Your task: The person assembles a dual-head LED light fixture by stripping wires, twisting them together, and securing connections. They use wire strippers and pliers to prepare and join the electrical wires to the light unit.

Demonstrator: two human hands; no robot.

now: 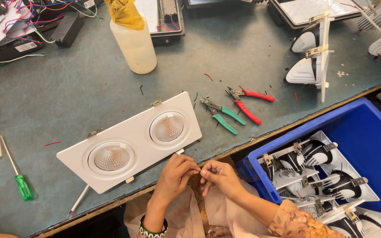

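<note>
The white twin downlight (131,142) lies face up on the bench (67,88), and at its 5 o'clock the left hand (175,174) and right hand (217,176) pinch its thin wire with the fingers, joining apparently unfinished.

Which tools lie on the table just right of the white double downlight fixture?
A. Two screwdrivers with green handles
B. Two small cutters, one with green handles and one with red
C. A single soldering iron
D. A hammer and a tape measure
B: the green-handled cutters and the red-handled cutters lie side by side just right of the white double downlight fixture.
</note>
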